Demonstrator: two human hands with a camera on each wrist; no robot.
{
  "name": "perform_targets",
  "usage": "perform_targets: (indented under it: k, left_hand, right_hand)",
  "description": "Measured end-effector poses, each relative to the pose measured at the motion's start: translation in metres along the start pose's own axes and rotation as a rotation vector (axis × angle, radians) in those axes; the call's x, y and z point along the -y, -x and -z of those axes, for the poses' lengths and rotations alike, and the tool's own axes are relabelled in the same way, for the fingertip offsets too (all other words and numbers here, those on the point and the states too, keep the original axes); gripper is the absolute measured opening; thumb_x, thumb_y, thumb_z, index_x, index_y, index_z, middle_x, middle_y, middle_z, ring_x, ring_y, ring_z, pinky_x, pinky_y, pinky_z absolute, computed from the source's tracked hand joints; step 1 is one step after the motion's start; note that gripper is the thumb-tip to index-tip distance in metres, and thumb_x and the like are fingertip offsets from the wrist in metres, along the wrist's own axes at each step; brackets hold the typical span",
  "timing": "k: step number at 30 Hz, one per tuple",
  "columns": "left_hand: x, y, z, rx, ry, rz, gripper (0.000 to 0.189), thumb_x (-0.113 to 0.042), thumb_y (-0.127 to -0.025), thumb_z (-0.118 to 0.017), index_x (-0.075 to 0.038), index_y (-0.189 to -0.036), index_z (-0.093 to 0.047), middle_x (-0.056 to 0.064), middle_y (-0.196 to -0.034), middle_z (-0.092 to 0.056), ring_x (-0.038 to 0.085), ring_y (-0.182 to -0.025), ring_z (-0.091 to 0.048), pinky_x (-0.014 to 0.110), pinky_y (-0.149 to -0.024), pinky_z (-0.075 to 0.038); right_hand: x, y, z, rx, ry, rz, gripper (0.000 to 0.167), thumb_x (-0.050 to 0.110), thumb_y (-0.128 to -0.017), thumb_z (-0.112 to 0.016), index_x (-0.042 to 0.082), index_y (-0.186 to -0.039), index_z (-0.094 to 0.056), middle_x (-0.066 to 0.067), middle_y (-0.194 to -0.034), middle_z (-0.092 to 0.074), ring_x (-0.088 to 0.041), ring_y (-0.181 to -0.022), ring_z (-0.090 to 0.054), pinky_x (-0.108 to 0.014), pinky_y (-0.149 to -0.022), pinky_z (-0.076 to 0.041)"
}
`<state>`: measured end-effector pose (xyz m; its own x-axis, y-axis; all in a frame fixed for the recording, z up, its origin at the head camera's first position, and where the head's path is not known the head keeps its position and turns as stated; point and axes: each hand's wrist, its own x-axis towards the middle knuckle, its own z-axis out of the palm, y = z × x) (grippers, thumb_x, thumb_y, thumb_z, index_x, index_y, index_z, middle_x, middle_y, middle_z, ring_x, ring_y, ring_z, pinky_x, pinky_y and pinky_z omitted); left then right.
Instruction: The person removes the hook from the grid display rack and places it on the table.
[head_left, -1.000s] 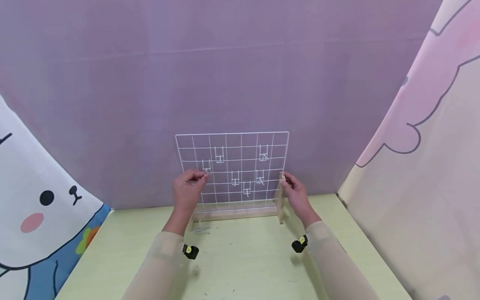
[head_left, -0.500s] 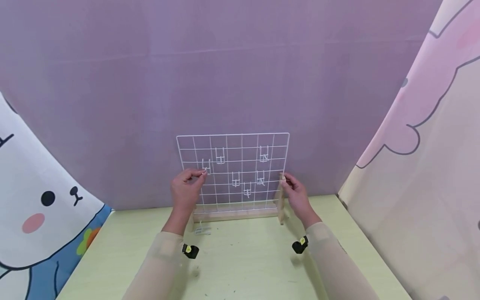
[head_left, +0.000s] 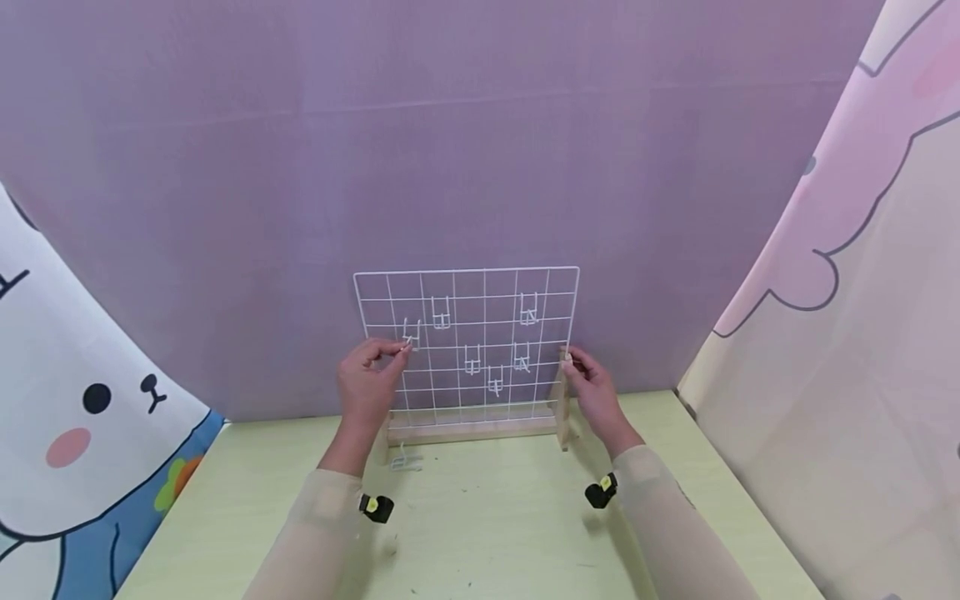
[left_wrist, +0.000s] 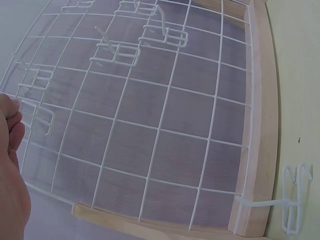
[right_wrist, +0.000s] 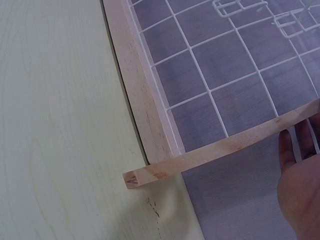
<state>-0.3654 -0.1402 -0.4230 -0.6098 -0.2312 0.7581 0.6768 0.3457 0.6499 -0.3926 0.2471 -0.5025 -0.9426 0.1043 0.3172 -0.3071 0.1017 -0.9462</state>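
A white wire grid panel (head_left: 465, 270) stands upright in a wooden stand (head_left: 472, 432). My left hand (head_left: 366, 385) pinches a white wire hook (head_left: 412, 335) between thumb and forefinger, at the panel's left side. In the left wrist view that hook (left_wrist: 50, 122) overlaps the grid, just past the fingertips. My right hand (head_left: 596, 396) grips the stand's right post with thumb and fingers near its top; in the right wrist view the fingers reach behind this post (right_wrist: 225, 147). Several similar hooks, such as one at upper right (head_left: 528, 310), hang on the grid.
A loose wire hook (left_wrist: 291, 205) lies on the pale table (head_left: 487, 517), by the stand's left foot. Behind the panel hangs a purple cloth backdrop (head_left: 480, 167). Printed cartoon cloths flank the table at left (head_left: 90, 467) and right (head_left: 862, 333).
My left hand has drawn back slightly to the left with the hook, which shifts a little left against the grid. The right hand keeps its hold on the post.
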Motion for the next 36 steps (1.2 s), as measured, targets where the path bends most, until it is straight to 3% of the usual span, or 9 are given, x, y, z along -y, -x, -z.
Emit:
perform_targets:
  k: [6,11,15,23,27,28,34,36]
  left_hand:
    - [-0.003,0.002,0.008,0.044,-0.003,0.0,0.013,0.001,-0.09,-0.09,-0.01,-0.088,-0.084,0.008,-0.091,-0.081,0.013,-0.086,-0.069,0.034,-0.085,-0.054]
    - [-0.005,0.006,0.012,0.074,-0.011,0.049,0.012,0.0,-0.091,-0.09,-0.01,-0.087,-0.084,0.004,-0.09,-0.081,0.014,-0.089,-0.07,0.026,-0.087,-0.055]
    - [-0.006,0.01,0.016,0.11,-0.042,0.089,0.01,-0.004,-0.093,-0.09,-0.011,-0.089,-0.084,0.001,-0.093,-0.081,0.014,-0.092,-0.069,0.02,-0.081,-0.054]
    - [-0.004,0.022,0.022,0.198,-0.1,0.092,0.01,-0.008,-0.093,-0.091,-0.015,-0.09,-0.084,-0.004,-0.094,-0.08,0.015,-0.093,-0.07,0.036,-0.089,-0.058]
    - [-0.003,0.029,0.023,0.235,-0.104,0.093,0.013,-0.007,-0.091,-0.092,-0.016,-0.089,-0.083,-0.004,-0.095,-0.079,0.016,-0.092,-0.07,0.03,-0.085,-0.059]
    - [-0.002,0.031,0.023,0.242,-0.101,0.097,0.013,-0.005,-0.091,-0.092,-0.016,-0.09,-0.083,-0.003,-0.095,-0.079,0.017,-0.092,-0.07,0.029,-0.089,-0.059]
    - [0.0,0.039,0.023,0.303,-0.109,0.132,0.015,-0.004,-0.09,-0.092,-0.016,-0.09,-0.083,-0.003,-0.095,-0.08,0.017,-0.092,-0.07,0.03,-0.086,-0.06]
    - [0.001,0.041,0.024,0.326,-0.115,0.133,0.015,-0.006,-0.091,-0.092,-0.017,-0.089,-0.082,-0.005,-0.095,-0.08,0.017,-0.09,-0.069,0.028,-0.076,-0.059]
  right_hand:
    - [0.0,0.002,-0.001,-0.011,0.006,0.026,0.041,0.013,-0.113,-0.065,0.003,-0.153,-0.063,-0.021,-0.14,-0.064,-0.014,-0.112,-0.062,-0.017,-0.095,-0.055]
    - [0.0,0.002,-0.001,-0.011,0.008,0.021,0.041,0.013,-0.113,-0.065,0.004,-0.153,-0.062,-0.02,-0.141,-0.064,-0.014,-0.113,-0.062,-0.017,-0.096,-0.055]
    - [0.0,0.002,-0.002,-0.015,0.002,0.02,0.042,0.013,-0.113,-0.065,0.003,-0.153,-0.062,-0.02,-0.14,-0.064,-0.012,-0.112,-0.061,-0.016,-0.095,-0.054]
    - [0.003,0.003,-0.003,-0.006,-0.029,0.017,0.043,0.015,-0.114,-0.065,0.002,-0.155,-0.06,-0.022,-0.143,-0.061,-0.009,-0.112,-0.059,-0.015,-0.095,-0.052]
    - [0.002,0.003,-0.001,-0.001,-0.021,0.008,0.044,0.017,-0.114,-0.065,0.004,-0.156,-0.06,-0.022,-0.144,-0.061,-0.011,-0.113,-0.059,-0.015,-0.095,-0.052]
    - [0.001,0.002,-0.001,-0.002,-0.015,0.007,0.044,0.017,-0.114,-0.065,0.005,-0.156,-0.06,-0.022,-0.144,-0.061,-0.011,-0.114,-0.059,-0.016,-0.095,-0.053]
    - [-0.003,0.001,0.0,-0.005,0.012,0.012,0.043,0.018,-0.114,-0.064,0.006,-0.155,-0.061,-0.021,-0.142,-0.063,-0.013,-0.114,-0.06,-0.017,-0.095,-0.054]
    - [-0.003,0.001,0.0,-0.009,0.014,0.013,0.042,0.018,-0.114,-0.064,0.006,-0.155,-0.061,-0.02,-0.14,-0.063,-0.013,-0.113,-0.06,-0.017,-0.095,-0.054]
